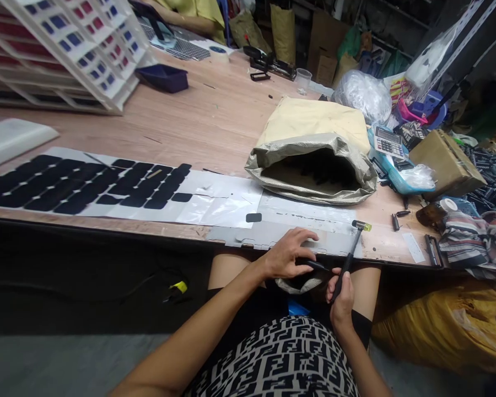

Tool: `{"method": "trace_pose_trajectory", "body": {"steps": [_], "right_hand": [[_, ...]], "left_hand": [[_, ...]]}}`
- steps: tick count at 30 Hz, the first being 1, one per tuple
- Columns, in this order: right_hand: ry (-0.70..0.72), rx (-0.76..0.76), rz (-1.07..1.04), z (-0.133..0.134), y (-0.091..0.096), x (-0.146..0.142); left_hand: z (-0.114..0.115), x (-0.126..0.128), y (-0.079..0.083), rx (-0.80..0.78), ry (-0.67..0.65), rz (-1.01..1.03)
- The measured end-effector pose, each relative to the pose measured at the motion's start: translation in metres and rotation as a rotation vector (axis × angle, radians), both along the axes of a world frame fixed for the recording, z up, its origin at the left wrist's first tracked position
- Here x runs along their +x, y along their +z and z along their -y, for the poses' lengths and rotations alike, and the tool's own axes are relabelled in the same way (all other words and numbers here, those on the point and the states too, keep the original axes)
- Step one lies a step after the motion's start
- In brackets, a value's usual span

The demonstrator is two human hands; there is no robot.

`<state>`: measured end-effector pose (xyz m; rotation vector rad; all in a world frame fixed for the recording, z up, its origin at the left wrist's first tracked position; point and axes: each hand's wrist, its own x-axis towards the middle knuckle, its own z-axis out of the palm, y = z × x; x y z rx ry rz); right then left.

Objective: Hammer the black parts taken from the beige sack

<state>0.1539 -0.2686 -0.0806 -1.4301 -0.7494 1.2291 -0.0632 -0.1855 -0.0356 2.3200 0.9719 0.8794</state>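
My right hand (341, 295) is wrapped round the black handle of a small hammer (352, 251), whose black and yellow head rests near the table's front edge. My left hand (289, 255) pinches a small black piece (314, 265) at the edge of a grey metal plate (248, 234) lying along the table front. One loose black piece (253, 217) lies on a clear plastic sheet just behind the plate. A grey-lined open bag (314, 165) with dark parts inside stands behind that.
Rows of black pieces (86, 184) lie on a white sheet at left. A white rack (66, 49) and a blue tray (163, 77) stand at the back left. Calculator (388, 143), cardboard box (446, 162), cloth and clutter fill the right. Another person's arm (182, 14) shows at the back.
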Motion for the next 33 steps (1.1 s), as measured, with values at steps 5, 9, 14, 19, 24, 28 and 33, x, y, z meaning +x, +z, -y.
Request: {"method": "trace_pose_trajectory", "body": {"steps": [5, 9, 14, 19, 24, 28, 33], "right_hand": [[-0.01, 0.002, -0.011, 0.0, -0.001, 0.0], [0.005, 0.007, 0.01, 0.0, -0.002, 0.001], [0.005, 0.015, 0.03, 0.001, -0.007, 0.003], [0.024, 0.011, 0.071, 0.002, -0.011, 0.005], [0.027, 0.012, 0.111, 0.003, -0.013, 0.007], [0.02, 0.014, 0.103, 0.002, -0.014, 0.005], [0.02, 0.016, 0.113, 0.0, -0.012, 0.005]], "left_hand": [[0.014, -0.002, 0.003, 0.02, 0.004, -0.15], [-0.032, 0.006, 0.019, -0.033, 0.048, 0.012], [-0.143, 0.025, 0.031, -0.109, 0.506, 0.121], [-0.211, 0.036, 0.014, -0.37, 0.693, 0.024], [-0.215, 0.037, -0.008, -0.386, 0.756, -0.021], [-0.215, 0.038, -0.013, -0.41, 0.764, -0.023], [-0.215, 0.035, -0.009, -0.347, 0.725, 0.153]]}}
